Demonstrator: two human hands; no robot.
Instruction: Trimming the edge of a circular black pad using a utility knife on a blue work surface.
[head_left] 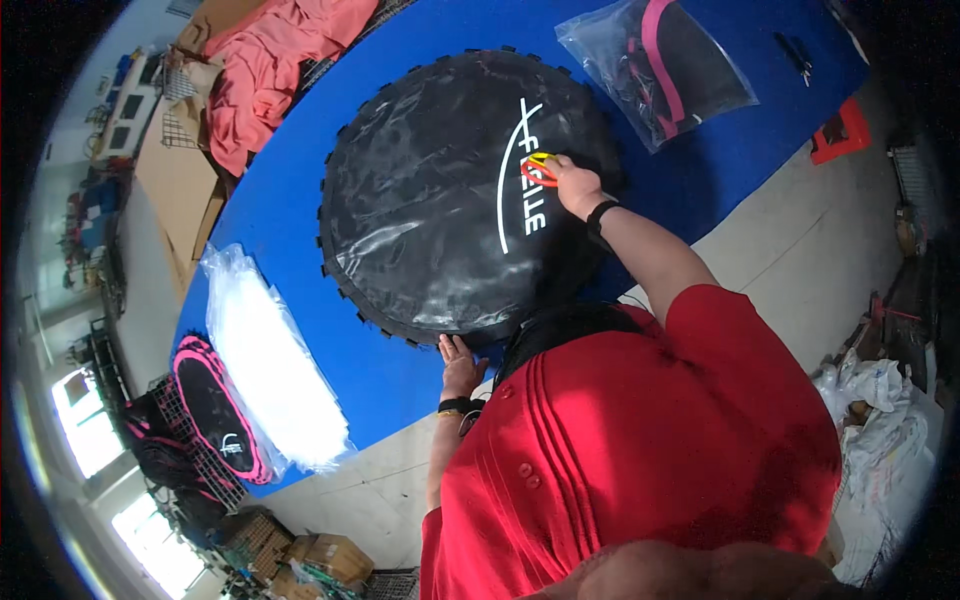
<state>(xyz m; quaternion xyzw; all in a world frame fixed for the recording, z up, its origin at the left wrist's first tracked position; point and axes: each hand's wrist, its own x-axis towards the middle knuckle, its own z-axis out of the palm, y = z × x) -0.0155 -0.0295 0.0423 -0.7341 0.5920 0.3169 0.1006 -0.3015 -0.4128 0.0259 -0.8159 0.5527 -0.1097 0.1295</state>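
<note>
Here, right hand [572,183] fingers curled round a small pair of scissors with red and yellow handles [538,169], held tight, tips down on the top of the round black trampoline mat [440,190]. Hand sits near the mat's right edge, just beside the white printed mark [522,170] on the mat. Black band on that wrist [600,213], bare forearm runs back down to a red sleeve.

Left hand [458,362] flat, fingers straight and close together, holding nothing, palm down on the blue table [330,330] right at the mat's lower edge, fingertips touching or just under the rim; cannot tell which. Dark band on this wrist too.

Mat lies flat in the middle of the blue table, glossy under a clear film, little black loops all round its rim. Person in a red pleated top [640,450] leans over it from the lower right, dark hair hiding part of the mat's lower edge.

Further out: clear bag with black and pink parts [660,65] on the table upper right, well apart from the mat. White plastic-wrapped bundle [270,360] at the table's lower left. Another round mat with pink rim [215,410] beyond it, off the table. Pink cloth [265,70] and cardboard [180,190] upper left. Red crate [838,130] on the floor at right.
</note>
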